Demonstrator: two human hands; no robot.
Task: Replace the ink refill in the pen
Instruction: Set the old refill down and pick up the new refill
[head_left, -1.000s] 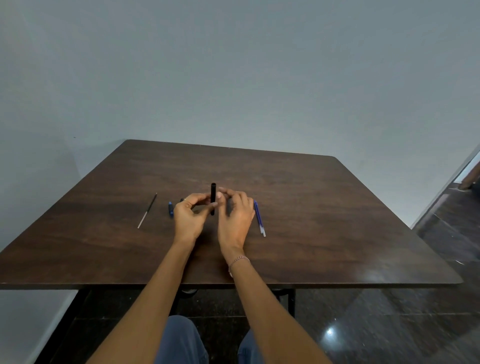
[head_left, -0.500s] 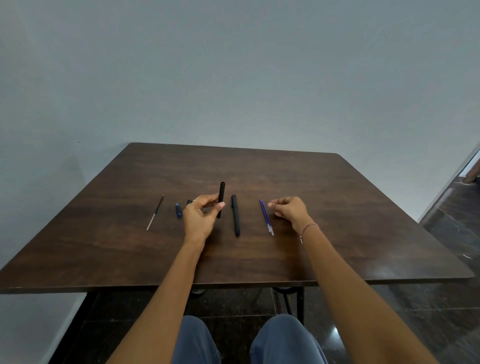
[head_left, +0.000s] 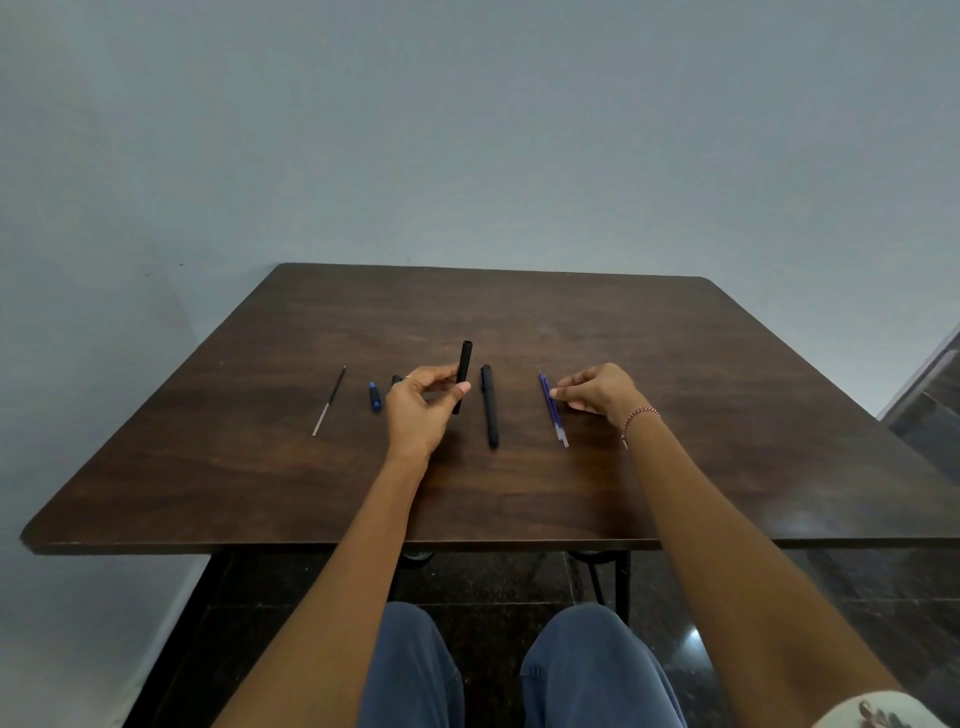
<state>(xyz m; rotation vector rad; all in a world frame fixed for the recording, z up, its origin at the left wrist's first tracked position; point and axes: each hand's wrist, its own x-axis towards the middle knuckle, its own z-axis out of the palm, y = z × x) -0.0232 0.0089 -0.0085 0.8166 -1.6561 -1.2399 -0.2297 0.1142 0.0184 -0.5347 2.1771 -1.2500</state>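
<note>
My left hand (head_left: 423, 410) pinches a black pen barrel (head_left: 463, 366) between thumb and fingers and holds it nearly upright above the table. Just right of it a capped black pen (head_left: 489, 405) lies flat. Further right lie two blue ink refills (head_left: 551, 410) side by side; the fingertips of my right hand (head_left: 597, 391) touch them near their upper half, fingers curled. A thin black used refill (head_left: 329, 400) lies at the left, with a small blue cap piece (head_left: 375, 397) beside it. A small dark part (head_left: 396, 380) peeks out behind my left hand.
Everything lies on a dark brown wooden table (head_left: 519, 493) set against a grey wall. My knees in blue trousers show below its front edge. A dark tiled floor opens at the right.
My right hand left the barrel, moved right and reached the blue refills. A capped black pen that the hands hid now lies between them. The left hand keeps the barrel.
</note>
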